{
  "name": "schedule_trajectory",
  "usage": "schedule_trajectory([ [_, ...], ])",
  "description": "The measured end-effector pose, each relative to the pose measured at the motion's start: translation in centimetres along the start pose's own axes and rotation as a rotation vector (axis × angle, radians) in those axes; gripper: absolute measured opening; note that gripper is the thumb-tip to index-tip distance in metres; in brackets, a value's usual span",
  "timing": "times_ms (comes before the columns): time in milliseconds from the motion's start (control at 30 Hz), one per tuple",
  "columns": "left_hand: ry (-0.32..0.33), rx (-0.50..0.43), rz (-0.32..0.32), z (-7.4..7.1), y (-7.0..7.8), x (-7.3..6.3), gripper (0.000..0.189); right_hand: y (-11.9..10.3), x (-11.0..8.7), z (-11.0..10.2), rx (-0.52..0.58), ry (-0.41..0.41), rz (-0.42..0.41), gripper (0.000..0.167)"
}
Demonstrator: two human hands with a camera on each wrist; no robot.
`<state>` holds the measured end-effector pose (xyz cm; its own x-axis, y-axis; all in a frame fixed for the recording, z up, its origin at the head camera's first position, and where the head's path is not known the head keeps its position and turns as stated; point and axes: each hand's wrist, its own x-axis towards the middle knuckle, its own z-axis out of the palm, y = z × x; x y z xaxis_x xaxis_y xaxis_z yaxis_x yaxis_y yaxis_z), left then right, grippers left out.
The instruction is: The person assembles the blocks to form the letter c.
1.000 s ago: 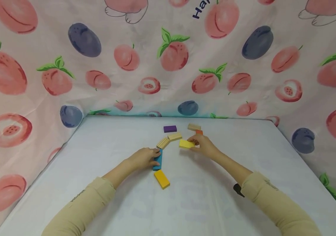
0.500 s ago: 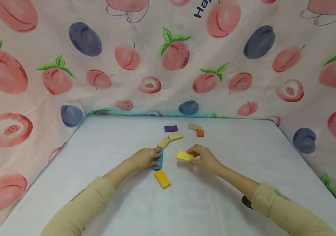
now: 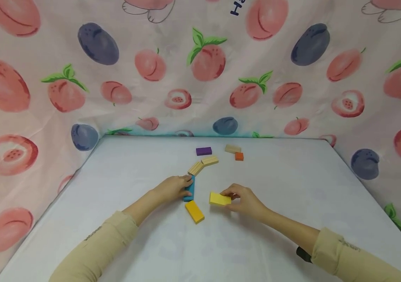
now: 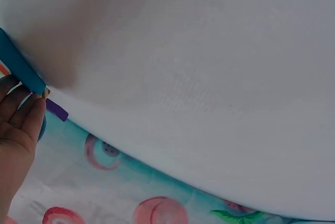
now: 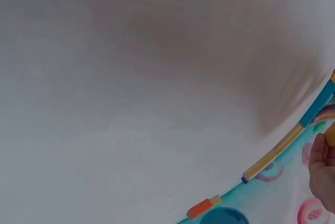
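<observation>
Between right fingers (image 3: 232, 189), oblong yellow block (image 3: 219, 199)

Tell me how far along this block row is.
Looks done: two plain wooden blocks, the blue block and the amber block form a curved row. In hand: the right hand pinches the yellow block; the left hand holds the blue one. Probably left: the purple block, orange block and third wooden block, outside the row.

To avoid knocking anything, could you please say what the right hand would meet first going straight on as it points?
The right hand would probably meet the blue block, though its height is unclear.
</observation>
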<state>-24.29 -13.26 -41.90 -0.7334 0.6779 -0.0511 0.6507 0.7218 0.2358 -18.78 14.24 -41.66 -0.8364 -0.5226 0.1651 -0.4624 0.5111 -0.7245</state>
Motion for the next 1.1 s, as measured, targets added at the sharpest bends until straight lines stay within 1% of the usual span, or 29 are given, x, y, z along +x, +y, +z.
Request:
schedule_trajectory([
  [133,0.005,0.001,-0.002,0.0,-0.1,-0.3,0.049,-0.1,-0.9,0.7,0.009,-0.023,-0.044,0.03],
  [267,-0.001,0.003,0.003,0.0,-0.2,-0.3,0.05,-0.2,-1.8,1.3,0.033,-0.037,-0.058,0.031],
  [400,-0.003,0.0,0.005,0.1,-0.2,-0.3,0.05,-0.3,-2.4,1.5,0.053,-0.058,-0.043,0.031],
  [600,-0.006,-0.008,0.008,-0.1,-0.4,-0.4,0.052,-0.6,-2.7,1.8,0.08,-0.115,-0.003,0.032],
  [700,-0.005,-0.007,0.013,-0.1,-0.6,-0.4,0.053,-0.8,-2.8,1.9,0.062,-0.143,0.013,0.031],
  [800,0.004,0.004,0.017,-0.2,-0.7,-0.4,0.053,-0.9,-2.7,2.1,0.026,-0.16,0.011,0.029],
  [967,0.002,0.016,0.026,-0.3,-0.4,-0.2,0.052,-1.0,-2.6,2.5,-0.046,-0.187,-0.002,0.028],
  [1100,0.002,0.008,0.029,-0.3,-0.2,-0.1,0.052,-1.2,-2.7,2.7,-0.098,-0.207,-0.008,0.027],
])
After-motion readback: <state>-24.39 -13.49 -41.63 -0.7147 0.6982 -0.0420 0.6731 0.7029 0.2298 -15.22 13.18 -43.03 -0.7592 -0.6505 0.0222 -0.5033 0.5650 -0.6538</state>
